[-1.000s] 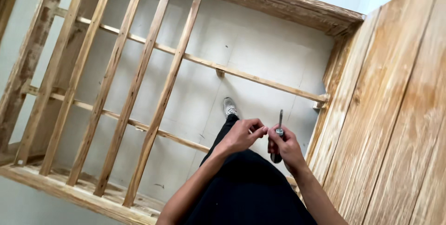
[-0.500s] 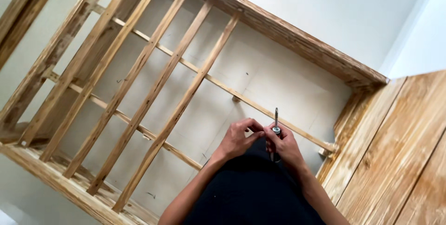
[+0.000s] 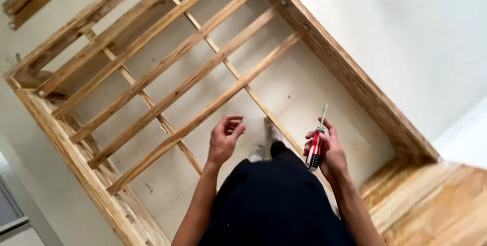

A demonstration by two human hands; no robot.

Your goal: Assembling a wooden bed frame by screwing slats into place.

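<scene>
Pale, bare flooring fills the view from above, with a large slatted frame of rough light-brown wood standing on it. At the centre the right hand is closed around a screwdriver with a red, white and black handle, its silvery shaft pointing up and away from the body. The left hand hangs apart from it, fingers loosely curled with thumb and fingertips close together; whether a small part is pinched there cannot be told. Both hands float above the frame's open middle, touching no wood. Below them are the person's dark trousers and a light shoe planted on the floor between the long slats, beside a thin cross rail. A broad panel of the same grained wood lies at the lower right. Standing inside the frame, a foot could catch a slat and trip the person, and with the tool held tip-up, a stumble might drive the shaft toward the other hand. Anything small slipping from the curled fingers would drop between the slats.
</scene>
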